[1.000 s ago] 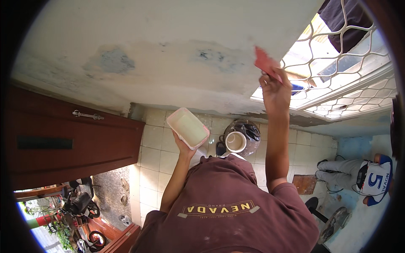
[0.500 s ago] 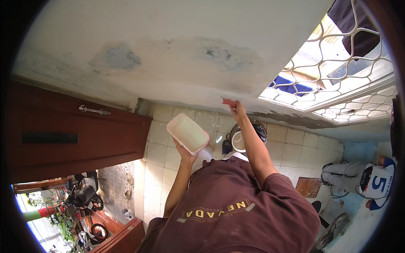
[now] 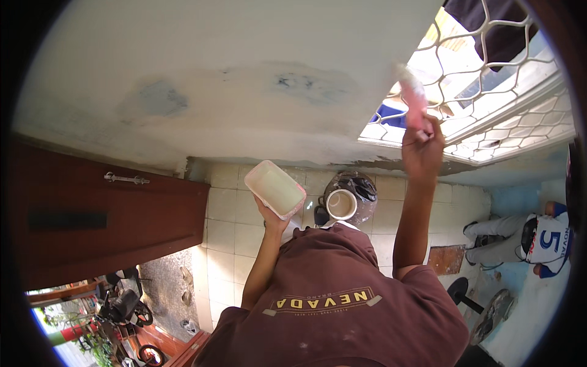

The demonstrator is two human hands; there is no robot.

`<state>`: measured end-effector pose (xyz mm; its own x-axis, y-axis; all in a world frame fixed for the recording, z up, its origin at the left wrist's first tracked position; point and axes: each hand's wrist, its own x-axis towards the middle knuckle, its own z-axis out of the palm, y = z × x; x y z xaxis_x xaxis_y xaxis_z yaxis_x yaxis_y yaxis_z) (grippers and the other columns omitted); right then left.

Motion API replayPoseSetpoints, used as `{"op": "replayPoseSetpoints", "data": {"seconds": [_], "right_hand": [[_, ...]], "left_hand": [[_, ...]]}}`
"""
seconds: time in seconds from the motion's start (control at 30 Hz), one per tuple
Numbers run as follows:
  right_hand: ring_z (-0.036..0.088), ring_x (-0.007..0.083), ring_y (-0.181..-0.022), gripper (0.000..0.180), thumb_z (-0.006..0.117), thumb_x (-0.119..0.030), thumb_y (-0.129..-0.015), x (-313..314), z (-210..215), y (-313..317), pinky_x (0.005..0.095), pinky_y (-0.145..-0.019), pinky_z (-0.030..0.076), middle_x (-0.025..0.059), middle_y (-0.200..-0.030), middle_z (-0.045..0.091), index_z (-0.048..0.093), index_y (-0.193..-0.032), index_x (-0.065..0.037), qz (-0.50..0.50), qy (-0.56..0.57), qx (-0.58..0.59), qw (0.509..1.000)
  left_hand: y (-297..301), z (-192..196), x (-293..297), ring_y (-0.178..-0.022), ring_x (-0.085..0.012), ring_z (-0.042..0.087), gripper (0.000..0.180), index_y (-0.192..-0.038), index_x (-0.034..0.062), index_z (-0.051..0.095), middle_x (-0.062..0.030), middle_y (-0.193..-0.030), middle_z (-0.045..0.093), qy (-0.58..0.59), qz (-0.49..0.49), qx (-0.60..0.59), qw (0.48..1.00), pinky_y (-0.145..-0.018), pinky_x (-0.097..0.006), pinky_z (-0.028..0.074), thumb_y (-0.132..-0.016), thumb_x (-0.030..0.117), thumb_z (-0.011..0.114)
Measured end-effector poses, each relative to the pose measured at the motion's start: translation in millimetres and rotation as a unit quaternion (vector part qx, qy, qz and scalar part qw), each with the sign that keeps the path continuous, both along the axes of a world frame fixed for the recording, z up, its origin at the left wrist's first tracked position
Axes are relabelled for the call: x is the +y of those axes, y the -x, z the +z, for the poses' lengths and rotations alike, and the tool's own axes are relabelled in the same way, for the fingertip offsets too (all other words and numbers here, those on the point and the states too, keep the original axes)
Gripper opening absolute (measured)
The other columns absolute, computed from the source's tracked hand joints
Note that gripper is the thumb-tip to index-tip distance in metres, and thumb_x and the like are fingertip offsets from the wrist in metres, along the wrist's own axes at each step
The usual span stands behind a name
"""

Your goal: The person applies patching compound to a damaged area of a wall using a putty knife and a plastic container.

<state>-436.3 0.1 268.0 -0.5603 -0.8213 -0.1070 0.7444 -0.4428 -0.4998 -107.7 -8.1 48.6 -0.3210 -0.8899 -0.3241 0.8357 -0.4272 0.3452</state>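
Note:
My left hand point(image 3: 271, 215) is wrapped round the side of a rectangular plastic tub point(image 3: 276, 189), which is tilted a little and has pale, creamy paint inside. Raised ahead and to the right, my right hand point(image 3: 423, 147) grips a paintbrush point(image 3: 413, 98) by its reddish handle. Motion smears the brush, and its whitish end points up at the wall's edge beside the window grille point(image 3: 474, 79). Whether the bristles touch the wall, I cannot tell. Grey, bluish worn patches point(image 3: 312, 82) mark the pale wall point(image 3: 220, 43) in front of me.
On the tiled floor point(image 3: 223, 235) a white bucket point(image 3: 341, 204) stands by a dark round thing with a plastic bag. A brown door point(image 3: 116, 211) is at the left, with a motorbike point(image 3: 125, 306) outside. At the far right is another person point(image 3: 544, 244).
My right hand has swung up and to the right with the paintbrush, from low on the wall to beside the grille. The tub stays in my left hand, almost unmoved.

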Motion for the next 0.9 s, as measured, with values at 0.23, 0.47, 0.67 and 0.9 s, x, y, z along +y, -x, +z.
{"op": "replayPoseSetpoints", "data": {"seconds": [0.23, 0.47, 0.67, 0.9], "right_hand": [[0.062, 0.0135, -0.081, 0.009, 0.062, -0.015, -0.092, 16, -302, -13, 0.0286, -0.077, 0.052, 0.0015, -0.086, 0.064, 0.066, -0.089, -0.008, 0.126, -0.287, 0.133, 0.94], [0.067, 0.0259, -0.102, 0.027, 0.053, -0.02, -0.101, -36, -403, -19, 0.0426, -0.096, 0.057, 0.0144, -0.111, 0.065, 0.061, -0.111, 0.004, 0.061, -0.388, 0.053, 0.918], [0.069, 0.0261, -0.1, 0.028, 0.043, -0.006, -0.095, -97, -198, -24, 0.0342, -0.095, 0.056, 0.0218, -0.106, 0.072, 0.067, -0.1, 0.009, 0.027, -0.194, 0.096, 0.976], [0.067, 0.019, -0.09, 0.025, 0.061, -0.013, -0.092, -25, -31, -23, 0.0334, -0.08, 0.056, 0.0118, -0.098, 0.07, 0.068, -0.106, 0.006, 0.005, -0.044, 0.186, 0.982]], "left_hand": [[-9, -26, 9, -0.108, -0.0276, 0.066, 0.063, -0.133, 0.0137, 0.051, -0.0074, -0.119, 0.064, -0.036, 0.014, -0.047, 0.998, -0.089, -0.047, 0.058, -0.1, 0.066, 0.038], [-8, -17, 10, -0.106, -0.0291, 0.067, 0.064, -0.131, 0.0139, 0.053, -0.0084, -0.117, 0.065, -0.04, 0.005, -0.056, 0.998, -0.086, -0.047, 0.059, -0.099, 0.067, 0.039], [-15, -23, 12, -0.109, -0.0264, 0.066, 0.061, -0.133, 0.0158, 0.052, -0.0055, -0.12, 0.064, 0.006, 0.002, -0.067, 0.998, -0.088, -0.046, 0.058, -0.1, 0.066, 0.04], [-5, -26, 6, -0.116, -0.0234, 0.063, 0.059, -0.14, 0.0192, 0.048, -0.0017, -0.128, 0.061, -0.008, -0.003, -0.03, 1.0, -0.098, -0.047, 0.055, -0.101, 0.063, 0.039]]}}
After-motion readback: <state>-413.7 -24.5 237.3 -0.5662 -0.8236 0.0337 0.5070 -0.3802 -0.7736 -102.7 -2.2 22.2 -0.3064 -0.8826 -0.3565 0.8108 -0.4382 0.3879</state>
